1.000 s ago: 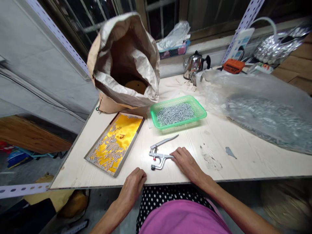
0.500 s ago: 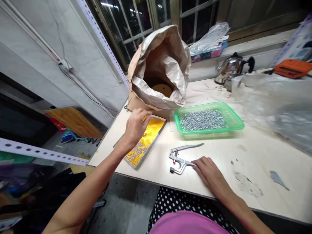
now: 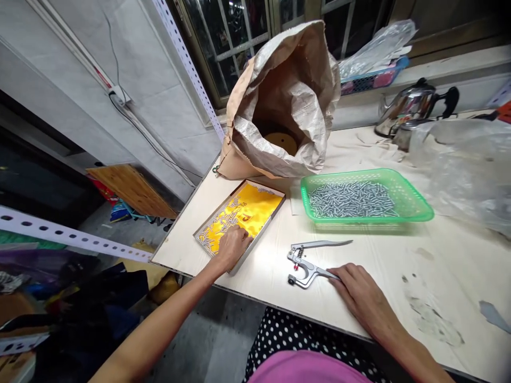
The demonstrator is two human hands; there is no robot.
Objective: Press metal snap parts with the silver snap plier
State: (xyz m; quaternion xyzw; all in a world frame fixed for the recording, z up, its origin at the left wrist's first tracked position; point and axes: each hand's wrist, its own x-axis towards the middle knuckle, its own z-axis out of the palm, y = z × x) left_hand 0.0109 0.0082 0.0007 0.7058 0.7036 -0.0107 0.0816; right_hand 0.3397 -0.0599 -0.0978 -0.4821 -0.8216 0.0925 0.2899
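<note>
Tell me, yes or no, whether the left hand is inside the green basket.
No, the left hand is at the yellow-lined tray, while the green basket stands apart from it, farther right.

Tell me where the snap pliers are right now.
In the head view, the snap pliers lie on the table right of centre, on the near side of the green basket, the right hand touching the end of their lower handle.

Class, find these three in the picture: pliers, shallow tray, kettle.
Pliers (image 3: 314,271): head view, on the metal frame.
Shallow tray (image 3: 263,203): head view, on its bare yellow floor.
Kettle (image 3: 409,105): head view, on its shiny body.
</note>
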